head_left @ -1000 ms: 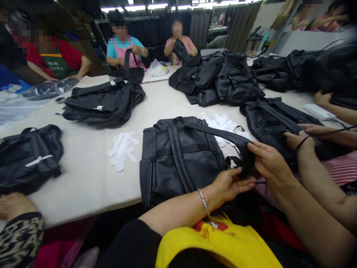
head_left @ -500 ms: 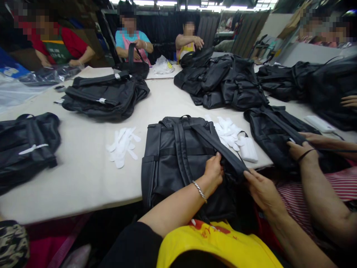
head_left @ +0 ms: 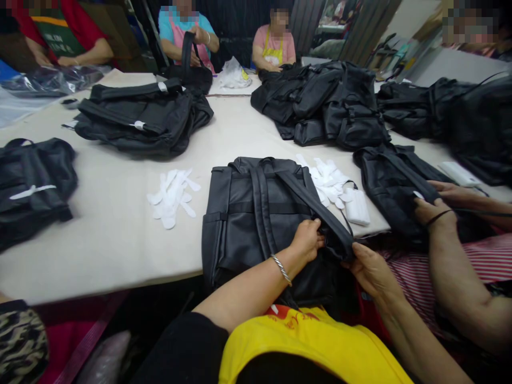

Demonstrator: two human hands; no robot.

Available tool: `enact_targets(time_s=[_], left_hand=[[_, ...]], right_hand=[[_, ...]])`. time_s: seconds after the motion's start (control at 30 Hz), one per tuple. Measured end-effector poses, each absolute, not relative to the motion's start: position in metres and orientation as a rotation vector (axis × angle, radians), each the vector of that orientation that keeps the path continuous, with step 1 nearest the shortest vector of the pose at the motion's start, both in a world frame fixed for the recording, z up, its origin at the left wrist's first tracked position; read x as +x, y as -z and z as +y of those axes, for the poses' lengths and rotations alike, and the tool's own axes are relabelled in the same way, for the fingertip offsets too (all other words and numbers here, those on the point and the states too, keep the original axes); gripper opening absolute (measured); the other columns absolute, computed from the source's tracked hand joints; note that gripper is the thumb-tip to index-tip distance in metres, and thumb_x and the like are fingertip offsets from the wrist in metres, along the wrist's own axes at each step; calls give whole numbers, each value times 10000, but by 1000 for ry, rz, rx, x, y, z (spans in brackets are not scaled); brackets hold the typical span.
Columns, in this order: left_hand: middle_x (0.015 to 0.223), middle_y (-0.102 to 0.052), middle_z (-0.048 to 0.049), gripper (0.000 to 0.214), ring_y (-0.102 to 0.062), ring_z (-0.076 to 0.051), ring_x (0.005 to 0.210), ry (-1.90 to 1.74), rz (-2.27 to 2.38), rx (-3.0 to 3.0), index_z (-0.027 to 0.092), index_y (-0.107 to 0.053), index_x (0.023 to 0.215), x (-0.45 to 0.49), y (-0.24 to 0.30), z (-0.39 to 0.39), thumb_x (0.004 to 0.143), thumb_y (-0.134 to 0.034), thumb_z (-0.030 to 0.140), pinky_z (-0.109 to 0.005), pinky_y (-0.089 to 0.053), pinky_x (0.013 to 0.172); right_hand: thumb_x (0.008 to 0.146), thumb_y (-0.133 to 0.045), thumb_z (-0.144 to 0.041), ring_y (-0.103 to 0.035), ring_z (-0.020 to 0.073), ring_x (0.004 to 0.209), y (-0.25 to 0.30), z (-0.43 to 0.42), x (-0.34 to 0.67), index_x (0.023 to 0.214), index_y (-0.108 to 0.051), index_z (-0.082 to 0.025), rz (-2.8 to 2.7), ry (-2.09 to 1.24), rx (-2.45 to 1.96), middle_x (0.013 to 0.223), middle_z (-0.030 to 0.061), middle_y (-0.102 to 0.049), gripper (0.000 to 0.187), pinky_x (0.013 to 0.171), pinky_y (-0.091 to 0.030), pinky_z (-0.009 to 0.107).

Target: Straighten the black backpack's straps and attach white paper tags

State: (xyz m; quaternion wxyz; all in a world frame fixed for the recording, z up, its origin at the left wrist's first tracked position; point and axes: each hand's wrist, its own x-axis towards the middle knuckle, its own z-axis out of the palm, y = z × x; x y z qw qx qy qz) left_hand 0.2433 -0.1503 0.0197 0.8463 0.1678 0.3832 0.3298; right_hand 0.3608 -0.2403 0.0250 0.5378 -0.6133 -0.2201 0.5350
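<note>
A black backpack [head_left: 248,213] lies flat on the cream table [head_left: 120,234] in front of me, straps upward. My left hand [head_left: 307,239], a silver bracelet on its wrist, is closed on the lower part of the backpack's right shoulder strap [head_left: 320,210]. My right hand [head_left: 370,269] grips the same strap's lower end at the table edge, fingers curled under it. White paper strips [head_left: 171,194] lie left of the backpack and another heap of strips [head_left: 330,181] lies to its right with a white packet [head_left: 357,208].
A neighbour's hands [head_left: 434,205] work on a black backpack [head_left: 394,184] at my right. Piles of black backpacks sit at far centre [head_left: 324,106], far left [head_left: 140,117] and at the left edge [head_left: 32,186]. Several people sit round the table.
The strap was held up off the table a second ago. Both my hands have lowered it onto the backpack and moved in toward its lower right corner. The view tilted down slightly.
</note>
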Motion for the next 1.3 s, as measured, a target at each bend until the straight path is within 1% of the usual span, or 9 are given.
enact_targets(time_s=[0.1, 0.2, 0.37, 0.5, 0.63, 0.9, 1.1, 1.17, 1.3], left_hand=[[468, -315, 80, 169, -280, -28, 345, -713, 824, 391, 178, -394, 677, 244, -17, -155, 725, -487, 310, -157, -232, 398], [498, -386, 59, 147, -338, -45, 405, -729, 873, 454, 172, -459, 690, 248, -12, -161, 708, -510, 308, -169, -279, 431], [657, -566, -4, 120, -499, -120, 673, -877, 914, 559, 164, -563, 721, 254, -6, -171, 718, -487, 258, -227, -399, 649], [789, -610, -31, 168, -519, -148, 828, -966, 853, 613, 163, -599, 791, 252, -6, -176, 734, -452, 222, -263, -381, 795], [867, -614, -35, 178, -515, -152, 886, -980, 831, 634, 169, -603, 826, 247, -8, -178, 734, -465, 232, -276, -357, 852], [877, -609, -49, 267, -531, -147, 812, -898, 795, 676, 143, -591, 827, 242, -19, -182, 708, -519, 371, -264, -407, 761], [810, -621, -49, 271, -542, -129, 704, -916, 826, 677, 123, -594, 824, 244, -13, -182, 601, -625, 274, -271, -427, 710], [797, -624, -46, 266, -545, -126, 686, -913, 834, 664, 119, -598, 812, 243, -12, -179, 592, -630, 264, -272, -430, 703], [773, -625, -36, 253, -563, -126, 699, -906, 795, 576, 117, -591, 821, 228, -18, -162, 592, -636, 215, -272, -430, 729]], right_hand=[[629, -623, -413, -579, 169, 654, -26, -245, 358, 740, -611, -230, -582, -1238, -1446, 769, 9, -642, 214, 489, -458, 263], [610, -645, -391, -577, 159, 633, -27, -249, 356, 792, -614, -240, -626, -1237, -1519, 774, 5, -641, 238, 507, -465, 262], [590, -667, -345, -595, 191, 707, -22, -253, 352, 758, -638, -226, -578, -1288, -1511, 762, 23, -649, 207, 594, -493, 305], [586, -674, -313, -595, 186, 673, -15, -252, 349, 699, -649, -207, -519, -1278, -1505, 720, 21, -650, 156, 626, -495, 316], [605, -668, -272, -580, 153, 648, -16, -251, 342, 683, -648, -206, -504, -1277, -1512, 679, 2, -640, 104, 642, -483, 268], [579, -676, -343, -511, 117, 507, -18, -250, 339, 579, -605, -200, -510, -1170, -1631, 568, -12, -591, 159, 486, -433, 229], [610, -616, -451, -502, 115, 516, -11, -254, 335, 684, -603, -151, -721, -1007, -1814, 596, 0, -583, 309, 463, -400, 220], [621, -597, -467, -519, 120, 550, -13, -253, 336, 720, -588, -147, -797, -1027, -1780, 632, 8, -591, 336, 492, -419, 222], [603, -606, -467, -561, 182, 822, -12, -257, 356, 930, -530, -175, -856, -832, -1763, 917, 65, -600, 445, 674, -469, 276]])
